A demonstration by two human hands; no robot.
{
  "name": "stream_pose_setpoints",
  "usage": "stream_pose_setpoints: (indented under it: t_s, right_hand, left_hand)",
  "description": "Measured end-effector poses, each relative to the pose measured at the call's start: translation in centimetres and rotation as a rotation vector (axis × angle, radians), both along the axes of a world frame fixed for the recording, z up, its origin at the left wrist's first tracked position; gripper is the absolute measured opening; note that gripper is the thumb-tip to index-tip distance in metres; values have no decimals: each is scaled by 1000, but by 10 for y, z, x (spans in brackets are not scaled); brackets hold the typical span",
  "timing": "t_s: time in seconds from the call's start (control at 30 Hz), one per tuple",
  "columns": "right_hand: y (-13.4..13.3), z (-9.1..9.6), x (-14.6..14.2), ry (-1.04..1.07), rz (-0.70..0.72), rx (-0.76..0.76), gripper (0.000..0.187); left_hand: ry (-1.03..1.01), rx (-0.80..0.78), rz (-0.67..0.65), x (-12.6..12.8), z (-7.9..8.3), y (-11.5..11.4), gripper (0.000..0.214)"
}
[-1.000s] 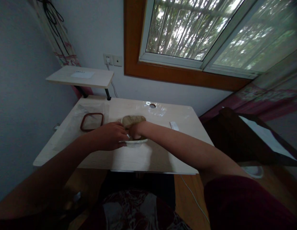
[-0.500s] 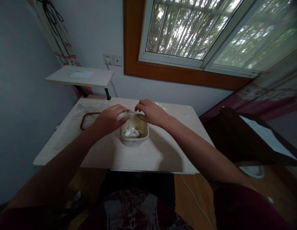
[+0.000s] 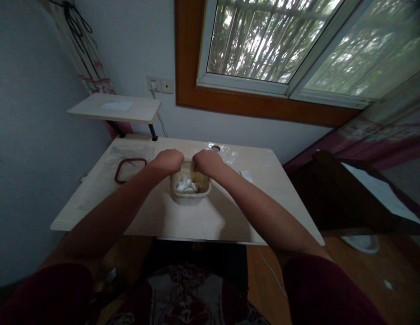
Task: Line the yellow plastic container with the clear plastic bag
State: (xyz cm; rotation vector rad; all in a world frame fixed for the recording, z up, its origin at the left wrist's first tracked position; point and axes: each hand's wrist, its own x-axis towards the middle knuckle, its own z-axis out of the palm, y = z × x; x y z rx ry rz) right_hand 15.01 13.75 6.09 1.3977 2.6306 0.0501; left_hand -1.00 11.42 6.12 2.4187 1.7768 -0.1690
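A small translucent plastic container (image 3: pixel 190 197) stands on the table in front of me. Inside are a pale yellowish layer and a crumpled white lump (image 3: pixel 187 185); what they are is not clear. My left hand (image 3: pixel 170 161) is closed at the far left corner of the container's rim. At the far right corner my right hand (image 3: pixel 207 162) is closed too, a little apart from the left. The backs of both hands hide the fingertips and much of the far rim.
Left of the container, a lid with a dark red rim (image 3: pixel 119 170) lies on clear plastic film (image 3: pixel 98 192). A raised shelf (image 3: pixel 142 108) stands at the table's back left. Shiny clear plastic (image 3: pixel 229 154) and a small white item (image 3: pixel 245 175) lie to the right.
Both hands have gone from loosely curled, with thumbs inside the far rim, to closed fists at the rim's corners. The container has stayed nearly in place.
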Motion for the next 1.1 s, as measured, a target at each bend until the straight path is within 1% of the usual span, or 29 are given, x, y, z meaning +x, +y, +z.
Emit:
stream_pose_setpoints:
  t_s: [0.1,0.13,0.23,0.33,0.4,0.47,0.53,0.57,0.63,0.7,0.77,0.83,0.9,1.0,1.1]
  right_hand:
    - [4,2,7,-23,-32,-11,29]
    - [5,2,8,-26,-37,-27,30]
    - [7,1,8,-24,-50,-69,33]
    - [9,0,10,-12,-62,-105,34]
    - [11,-1,16,26,-63,-130,31]
    - [13,-3,26,125,-67,-157,28]
    - [13,-8,39,316,-82,-197,32]
    - [13,-12,45,449,-88,-223,37]
    - [7,-22,56,779,-84,-268,48]
    - [-5,-36,60,1131,-71,-266,51]
    - [-21,-51,55,1425,-103,-256,54]
    - [-38,-65,45,1685,-153,-297,56]
    - [-53,-78,32,1877,-174,-387,57]
    - [-66,-94,17,2094,-278,-536,55]
    - [-70,-108,9,2247,-422,-643,50]
  left_hand:
    - [138,-96,57,-4,5,1,27]
    - [126,-143,58,-5,6,0,25]
    - [22,-300,88,-7,9,-1,17]
    - [-122,-399,144,-13,8,-2,20]
    - [-234,-393,161,-19,6,-2,26]
    - [-350,-292,165,-26,1,-3,34]
    - [-515,-140,173,-32,-9,-6,47]
    - [-635,-67,184,-33,-15,-9,52]
    - [-960,65,208,-32,-31,-19,56]
    - [-1294,181,260,-25,-48,-31,55]
    - [-1574,247,327,-11,-64,-44,55]
    - [-1783,243,385,4,-78,-54,55]
    - [-1921,198,458,18,-87,-60,56]
    - [-2067,156,546,31,-96,-65,54]
    - [-2178,74,673,36,-103,-66,52]
